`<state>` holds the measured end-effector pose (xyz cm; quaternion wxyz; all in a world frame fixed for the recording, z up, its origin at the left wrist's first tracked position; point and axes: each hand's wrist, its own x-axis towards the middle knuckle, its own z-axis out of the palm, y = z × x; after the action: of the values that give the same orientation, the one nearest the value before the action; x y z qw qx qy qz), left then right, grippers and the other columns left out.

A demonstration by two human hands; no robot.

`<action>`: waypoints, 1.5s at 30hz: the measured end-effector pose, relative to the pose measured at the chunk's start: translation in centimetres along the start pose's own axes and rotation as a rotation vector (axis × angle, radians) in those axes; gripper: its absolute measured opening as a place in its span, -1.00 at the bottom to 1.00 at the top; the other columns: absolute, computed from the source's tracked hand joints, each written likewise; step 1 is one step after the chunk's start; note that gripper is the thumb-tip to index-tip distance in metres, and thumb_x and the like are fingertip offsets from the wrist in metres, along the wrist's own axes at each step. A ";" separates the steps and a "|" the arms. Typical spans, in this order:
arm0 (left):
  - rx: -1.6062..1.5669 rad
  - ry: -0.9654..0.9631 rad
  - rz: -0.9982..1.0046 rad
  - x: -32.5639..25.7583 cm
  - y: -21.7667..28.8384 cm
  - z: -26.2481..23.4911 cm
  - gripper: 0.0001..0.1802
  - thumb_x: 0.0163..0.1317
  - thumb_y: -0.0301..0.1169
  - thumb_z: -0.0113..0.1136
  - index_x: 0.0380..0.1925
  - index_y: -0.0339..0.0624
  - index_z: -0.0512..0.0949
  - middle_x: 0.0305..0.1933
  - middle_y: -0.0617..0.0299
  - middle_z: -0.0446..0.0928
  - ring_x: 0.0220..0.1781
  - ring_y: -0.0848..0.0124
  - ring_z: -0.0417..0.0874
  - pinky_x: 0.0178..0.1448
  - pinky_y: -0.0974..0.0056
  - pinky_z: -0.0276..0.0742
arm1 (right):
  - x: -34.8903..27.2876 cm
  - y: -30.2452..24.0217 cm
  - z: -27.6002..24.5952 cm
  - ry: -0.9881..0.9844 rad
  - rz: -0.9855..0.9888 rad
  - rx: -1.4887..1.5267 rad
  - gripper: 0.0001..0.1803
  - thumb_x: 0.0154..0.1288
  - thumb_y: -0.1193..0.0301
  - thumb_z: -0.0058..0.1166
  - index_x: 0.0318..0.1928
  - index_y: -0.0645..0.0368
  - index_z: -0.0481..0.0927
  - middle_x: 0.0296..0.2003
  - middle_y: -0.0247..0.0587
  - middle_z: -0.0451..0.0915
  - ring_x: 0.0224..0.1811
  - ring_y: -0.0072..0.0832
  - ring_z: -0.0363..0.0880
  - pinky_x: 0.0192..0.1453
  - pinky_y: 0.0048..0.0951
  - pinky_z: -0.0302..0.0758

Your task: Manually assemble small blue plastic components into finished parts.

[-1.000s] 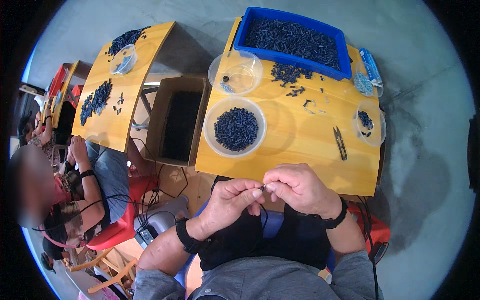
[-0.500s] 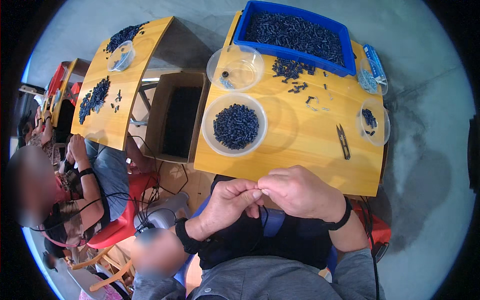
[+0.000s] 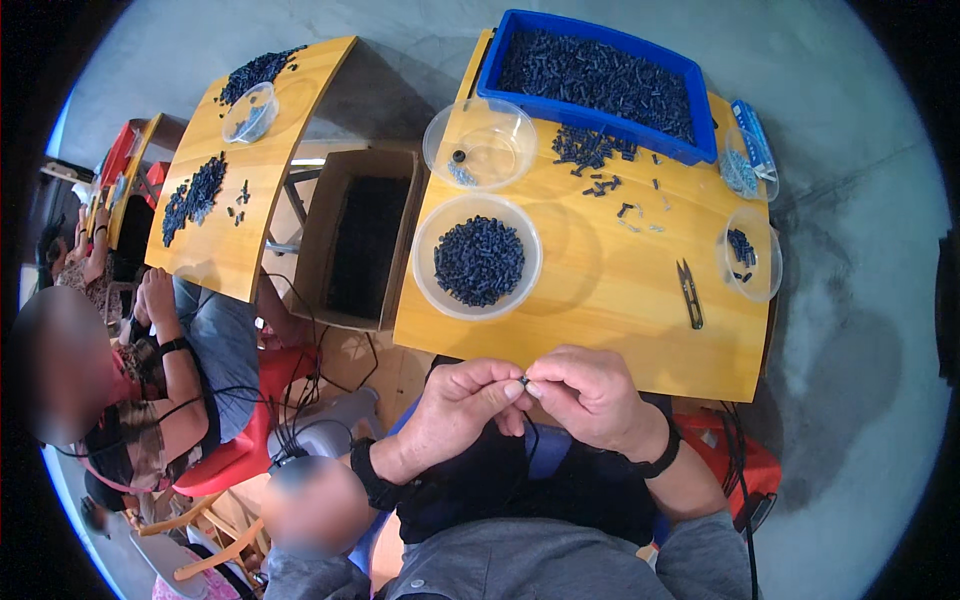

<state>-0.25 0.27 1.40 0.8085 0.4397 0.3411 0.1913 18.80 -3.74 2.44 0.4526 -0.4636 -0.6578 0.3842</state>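
1. Across the upper right stands the main wooden surface, its near edge just beyond the hands.
2. To its left, a neighbouring wooden surface carries dark piles and a clear tub; a co-worker sits at its near end, hands together.
3. At the far end of the main surface, a blue tray holds a mass of dark pieces.
4. Between both surfaces, a cardboard box with dark contents fills much of the gap.
5. On the main surface's left side, a whitish bowl full of dark pieces stands nearer than a clear bowl, blocking a straight reach to it.
6. Over the lap, the left hand and right hand meet, each grip pinched, thumb against finger, on one small dark piece.
7. Along the right edge, a clear cup holds a few dark pieces; dark snips lie between it and the hands.
8. Before the tray, loose dark pieces are scattered.
9. Between the fingertips sits the small dark piece, mostly covered.
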 end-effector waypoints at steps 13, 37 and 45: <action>-0.012 0.024 -0.078 -0.3 0.2 0.1 -0.83 0.35 -0.52 0.00 -0.20 -0.37 0.54 -0.37 0.19 0.58 -0.45 0.52 0.61 -0.33 0.43 0.58 | -0.3 0.4 0.4 -0.051 -0.026 0.005 -0.87 0.12 0.64 0.08 -0.29 0.22 0.56 -0.50 -0.15 0.54 -0.47 -0.23 0.56 -0.43 -0.31 0.46; 0.046 0.024 -0.111 0.5 -1.2 -0.4 -0.85 0.35 -0.50 0.00 -0.19 -0.33 0.51 -0.32 0.15 0.60 -0.43 0.48 0.61 -0.31 0.40 0.57 | 6.6 10.8 -9.6 0.342 0.507 -1.025 -0.67 0.09 0.16 0.15 -0.47 0.22 0.58 -0.48 -0.02 0.58 -0.41 -0.10 0.59 -0.31 -0.12 0.51; 0.068 0.018 -0.133 0.6 -1.8 -0.8 -0.84 0.36 -0.49 -0.01 -0.19 -0.34 0.51 -0.33 0.15 0.59 -0.42 0.48 0.60 -0.29 0.39 0.56 | 6.7 12.5 -9.6 0.350 0.443 -1.029 -0.76 0.13 0.29 0.08 -0.48 0.24 0.57 -0.47 -0.01 0.57 -0.40 -0.10 0.59 -0.30 -0.13 0.53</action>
<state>-0.36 0.07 -0.67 0.8011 0.4414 0.3830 0.1294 30.17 6.96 -4.67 0.1803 -0.8067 -0.5625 0.0186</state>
